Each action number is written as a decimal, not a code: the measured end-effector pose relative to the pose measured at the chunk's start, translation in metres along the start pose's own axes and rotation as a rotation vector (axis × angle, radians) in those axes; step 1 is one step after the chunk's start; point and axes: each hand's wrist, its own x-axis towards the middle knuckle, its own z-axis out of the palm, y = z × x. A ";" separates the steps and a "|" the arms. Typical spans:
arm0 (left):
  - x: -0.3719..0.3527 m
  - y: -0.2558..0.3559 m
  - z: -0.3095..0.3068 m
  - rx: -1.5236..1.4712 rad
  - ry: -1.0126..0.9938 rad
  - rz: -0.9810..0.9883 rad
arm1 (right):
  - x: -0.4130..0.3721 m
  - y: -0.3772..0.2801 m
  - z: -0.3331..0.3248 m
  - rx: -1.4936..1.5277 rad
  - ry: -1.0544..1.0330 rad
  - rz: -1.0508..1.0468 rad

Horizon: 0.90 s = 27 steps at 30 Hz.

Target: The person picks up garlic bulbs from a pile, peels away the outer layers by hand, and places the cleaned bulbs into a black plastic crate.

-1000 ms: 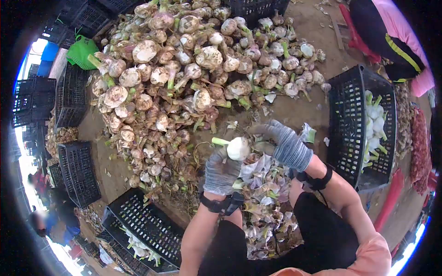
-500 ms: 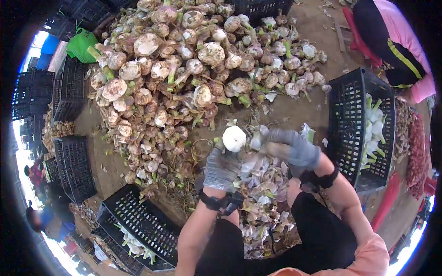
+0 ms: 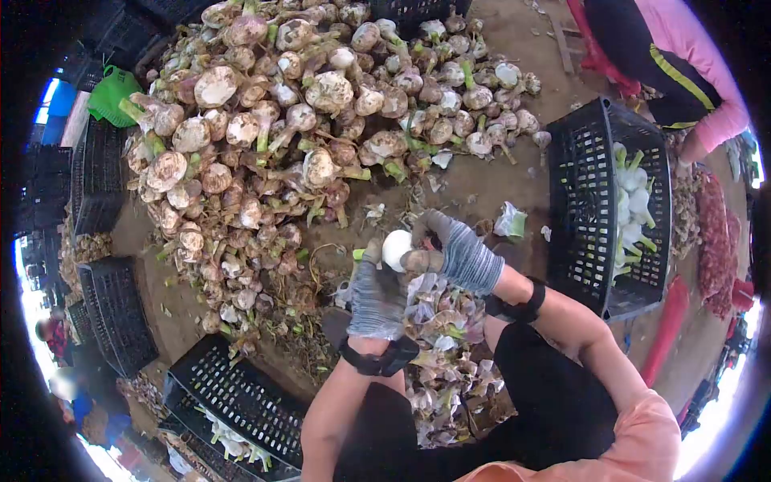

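A peeled white garlic bulb (image 3: 397, 248) with a short green stem is between my gloved hands. My left hand (image 3: 375, 296), in a grey knit glove, is closed around the bulb's lower left side and stem. From the right, my right hand (image 3: 464, 255) presses curled, dirt-stained fingers against the bulb. Below my hands, a heap of loose papery garlic skins (image 3: 446, 345) lies between my knees. Just ahead is a large pile of unpeeled garlic bulbs (image 3: 273, 136), brown with dirt, with cut green stems.
On the right stands a black crate (image 3: 582, 217) holding white garlic bulbs (image 3: 633, 201). Another black crate (image 3: 241, 394) with bulbs is at lower left. More crates (image 3: 116, 313) stand left. A co-worker in a pink sleeve (image 3: 719, 124) sits at upper right, near red mesh sacks (image 3: 713, 245).
My right hand has moved left and down onto the bulb, its fingers now touching it. The whole view has shifted, so the pile appears farther left.
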 end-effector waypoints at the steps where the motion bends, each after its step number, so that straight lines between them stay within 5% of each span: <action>1: -0.002 0.001 0.001 0.016 -0.033 -0.014 | 0.000 0.004 -0.002 0.140 -0.059 0.014; 7: -0.004 0.001 0.003 0.119 -0.021 0.045 | -0.005 0.019 -0.007 0.630 -0.131 0.125; 12: 0.000 -0.004 0.001 0.153 -0.078 0.179 | -0.011 -0.008 -0.001 0.104 0.058 0.067; 14: 0.018 -0.018 -0.054 1.111 0.097 0.776 | -0.012 0.008 0.012 -0.030 0.101 -0.144; 16: 0.013 -0.010 -0.044 0.785 0.046 0.571 | -0.014 0.004 0.003 -0.116 0.131 -0.092; 17: 0.001 -0.003 -0.020 0.299 0.006 0.274 | -0.012 0.011 -0.001 -0.218 0.126 0.023; 18: -0.003 -0.001 -0.014 0.267 0.037 0.267 | -0.011 0.045 0.006 -0.396 0.180 -0.013; 19: -0.006 -0.001 -0.012 0.239 0.079 0.270 | -0.011 0.053 -0.002 -0.240 0.082 0.048; 22: -0.012 -0.003 -0.007 0.651 -0.033 0.466 | -0.013 0.066 0.012 0.206 0.131 -0.130; 23: -0.022 -0.001 0.006 1.020 -0.039 0.559 | -0.019 0.055 0.007 0.323 0.071 -0.145; 25: -0.027 -0.005 0.013 1.008 -0.298 0.471 | -0.031 0.029 -0.012 0.482 -0.013 0.006; 27: -0.040 0.001 0.015 1.049 -0.342 0.448 | -0.033 0.008 -0.042 0.561 -0.128 0.332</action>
